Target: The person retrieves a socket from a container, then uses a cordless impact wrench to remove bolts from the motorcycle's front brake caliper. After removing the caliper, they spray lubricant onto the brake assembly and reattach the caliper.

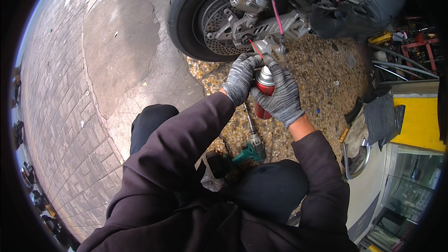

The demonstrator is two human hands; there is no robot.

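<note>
Both my hands wear grey knitted gloves and meet just in front of the wheel. My right hand (281, 91) is wrapped around a red spray can (265, 89) with a silver top, its fingers up by the nozzle. My left hand (242, 77) pinches at the base of a thin red straw (255, 45) at the can's top; the exact contact is partly hidden by the fingers. The straw points toward the hub of a scooter wheel (179, 23) with a drilled brake disc (221, 46). A metal arm (284, 25) runs right from the hub.
A teal cordless impact wrench (252, 151) with a long extension lies on pebbled ground between my knees. Red cables (275, 4) hang down to the metal arm. To the right are a yellow-topped cabinet (420, 121), dark cloths (380, 116) and a red tool rack (420, 49). Brick paving (60, 112) extends left.
</note>
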